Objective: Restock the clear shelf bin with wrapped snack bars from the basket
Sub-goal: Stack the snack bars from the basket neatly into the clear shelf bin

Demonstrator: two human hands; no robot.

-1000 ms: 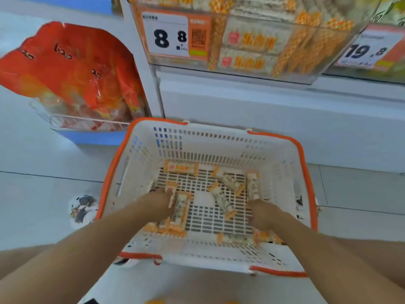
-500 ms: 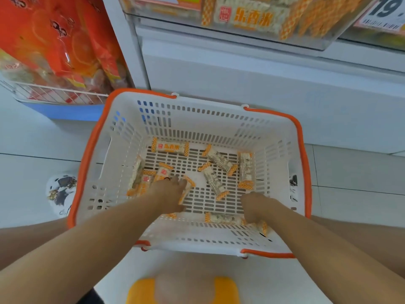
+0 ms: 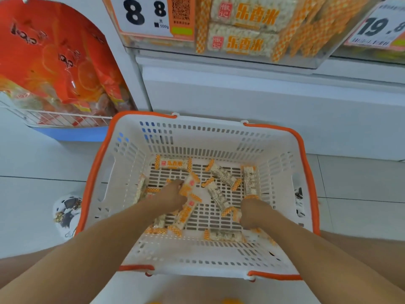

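Inside the white slotted plastic basket with orange rim (image 3: 302, 154), the left hand (image 3: 169, 197) grips several orange-ended wrapped snack bars (image 3: 190, 189), while the right hand (image 3: 252, 212) curls around another bar (image 3: 236, 215).

Head camera looks steeply down into basket (image 3: 219, 262) (close, single view).

A white slotted plastic basket with an orange rim (image 3: 303, 154) sits on the floor at the middle of the view. Scattered on its bottom lie white wrapped snack bars with orange checkered ends (image 3: 221, 175), at mixed angles, some overlapping toward 7 o'clock; one lies flat along the far wall at 11 o'clock. At 12 o'clock above, the clear plastic shelf bin (image 3: 311, 59) holds stacked bars of the same kind.
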